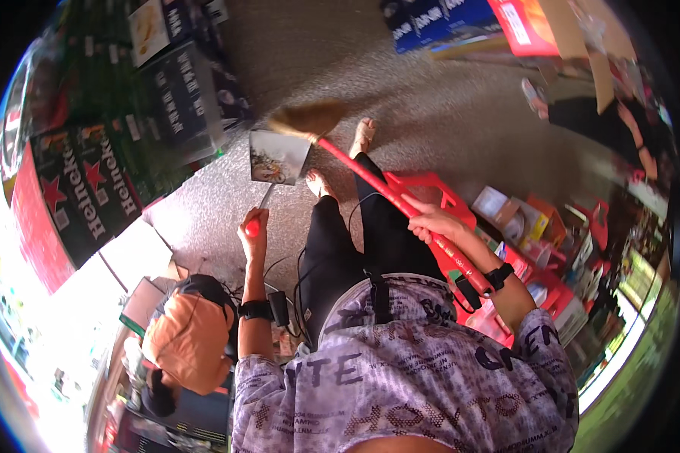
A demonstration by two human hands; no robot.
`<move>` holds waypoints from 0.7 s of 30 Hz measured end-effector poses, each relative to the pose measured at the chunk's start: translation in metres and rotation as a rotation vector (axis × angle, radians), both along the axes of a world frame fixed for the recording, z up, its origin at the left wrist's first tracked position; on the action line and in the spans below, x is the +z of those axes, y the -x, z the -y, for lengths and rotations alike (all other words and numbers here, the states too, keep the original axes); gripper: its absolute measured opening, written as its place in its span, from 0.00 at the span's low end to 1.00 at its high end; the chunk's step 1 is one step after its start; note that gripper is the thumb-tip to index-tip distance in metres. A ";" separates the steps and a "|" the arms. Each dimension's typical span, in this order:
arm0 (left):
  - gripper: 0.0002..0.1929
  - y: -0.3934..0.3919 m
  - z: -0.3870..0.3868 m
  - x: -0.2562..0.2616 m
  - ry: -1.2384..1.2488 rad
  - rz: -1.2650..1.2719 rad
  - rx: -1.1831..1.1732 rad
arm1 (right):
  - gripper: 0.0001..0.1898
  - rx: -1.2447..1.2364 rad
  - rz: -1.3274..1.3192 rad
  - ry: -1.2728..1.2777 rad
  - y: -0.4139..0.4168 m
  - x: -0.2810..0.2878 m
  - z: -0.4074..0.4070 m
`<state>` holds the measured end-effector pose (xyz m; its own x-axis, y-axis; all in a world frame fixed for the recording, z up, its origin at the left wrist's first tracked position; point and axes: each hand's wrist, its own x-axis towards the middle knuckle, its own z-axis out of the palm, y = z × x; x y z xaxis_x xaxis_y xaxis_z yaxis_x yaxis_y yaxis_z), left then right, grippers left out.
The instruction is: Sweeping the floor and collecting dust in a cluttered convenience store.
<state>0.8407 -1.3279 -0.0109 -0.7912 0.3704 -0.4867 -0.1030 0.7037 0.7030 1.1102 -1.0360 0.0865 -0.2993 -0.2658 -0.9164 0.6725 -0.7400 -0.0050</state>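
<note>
My left hand (254,231) grips the red end of the handle of a metal dustpan (280,148). Bits of debris lie in the pan, which rests low over the speckled floor. My right hand (435,219) is closed around the red shaft (368,174) of a broom, with the forefinger stretched along it. The broom's straw head (309,118) is blurred and lies just beyond the far rim of the pan. Whether the bristles touch the floor I cannot tell.
Stacked Heineken cartons (85,181) and dark boxes (184,96) line the left. A red plastic stool (430,187) and mixed goods (521,221) stand at my right. Another person (595,124) is at the far right. An orange cap or bag (190,340) is near my left elbow.
</note>
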 end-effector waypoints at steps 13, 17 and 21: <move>0.09 0.001 0.025 -0.022 -0.125 0.132 -0.135 | 0.38 -0.205 -0.048 -0.239 -0.115 0.072 0.017; 0.10 0.012 0.041 -0.017 -0.103 0.122 -0.166 | 0.39 -0.406 0.027 -0.265 -0.151 0.039 0.000; 0.10 -0.008 0.014 -0.014 -0.094 0.144 -0.232 | 0.33 -0.582 0.021 -0.238 -0.188 -0.001 -0.050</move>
<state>0.8483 -1.3423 -0.0253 -0.6049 0.5826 -0.5428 -0.0503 0.6523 0.7563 1.2984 -0.9855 0.0851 -0.3148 0.1473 -0.9377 0.1614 -0.9652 -0.2058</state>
